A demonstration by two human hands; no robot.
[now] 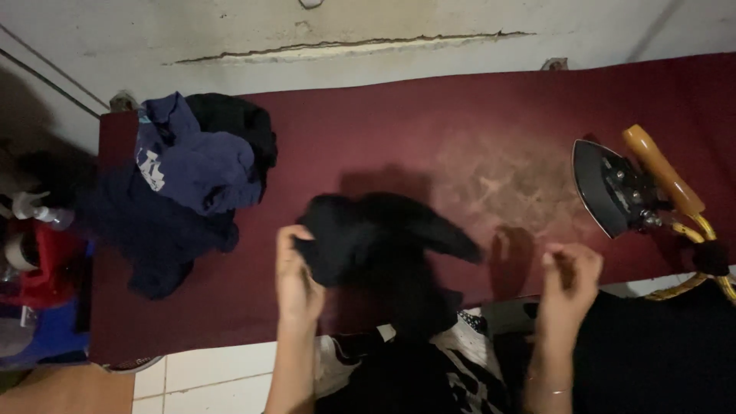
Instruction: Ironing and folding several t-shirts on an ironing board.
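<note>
My left hand (295, 280) grips a black garment (383, 245) and holds it up over the front edge of a dark red padded ironing surface (429, 130). The cloth is blurred and hangs down toward my body. My right hand (571, 280) is a little to the right of the garment, fingers curled loosely, with nothing visible in it. An iron (625, 188) with an orange handle stands on its heel at the right end of the surface, its soleplate facing left.
A pile of navy and black clothes (188, 180) lies on the left end of the surface. A spray bottle (34, 207) and red and blue items (38, 299) sit at far left. White floor tiles (203, 376) show below. A cracked wall (345, 46) runs behind.
</note>
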